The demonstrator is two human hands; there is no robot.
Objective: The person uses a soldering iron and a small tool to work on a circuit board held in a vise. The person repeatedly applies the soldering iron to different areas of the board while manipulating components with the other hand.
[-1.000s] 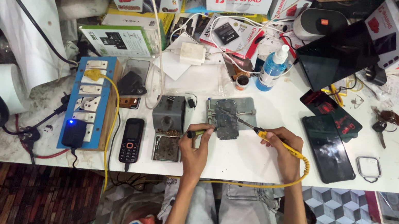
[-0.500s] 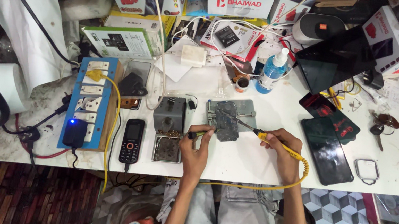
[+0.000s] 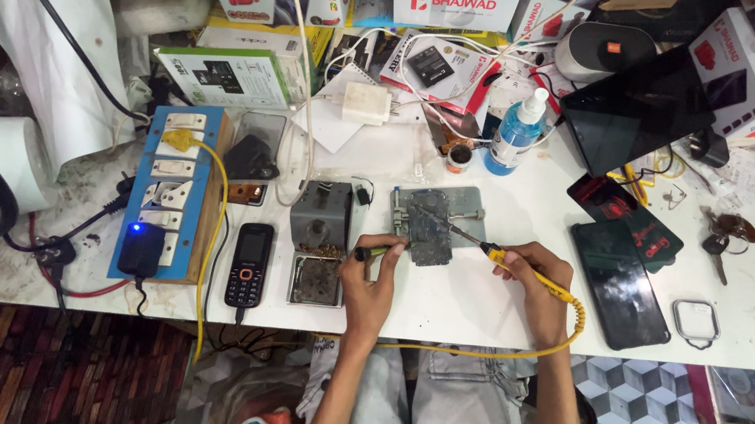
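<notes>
Head view looks straight down on a seated person whose forearms reach up from the near edge of the white table [image 3: 499,328]. Nearest, the left hand [image 3: 369,285] is closed around a short dark-handled tool [image 3: 372,252], its tip laid against the near left edge of the grey circuit board [image 3: 438,235], seemingly to steady the part. Just right of it, the right hand [image 3: 539,289] grips a soldering iron [image 3: 481,246] like a pen, fingers tight on the yellow handle, the metal tip slanted down onto the board. Its yellow cable [image 3: 516,350] loops back toward the near edge, out of the way of the work. The board sits on a grey metal holder [image 3: 472,206] near the table's middle, so it cannot slide. Left of that stands a grey iron stand [image 3: 318,253] with a cleaning pad, within easy reach, then a black keypad phone [image 3: 249,265] and a blue power strip [image 3: 166,192] toward the left edge. Two dark smartphones [image 3: 621,266] lie to the right, parked clear of the heat. Farther back, a blue spray bottle [image 3: 515,133] stands among chargers, and printed boxes [image 3: 456,2] crowd the far edge.
</notes>
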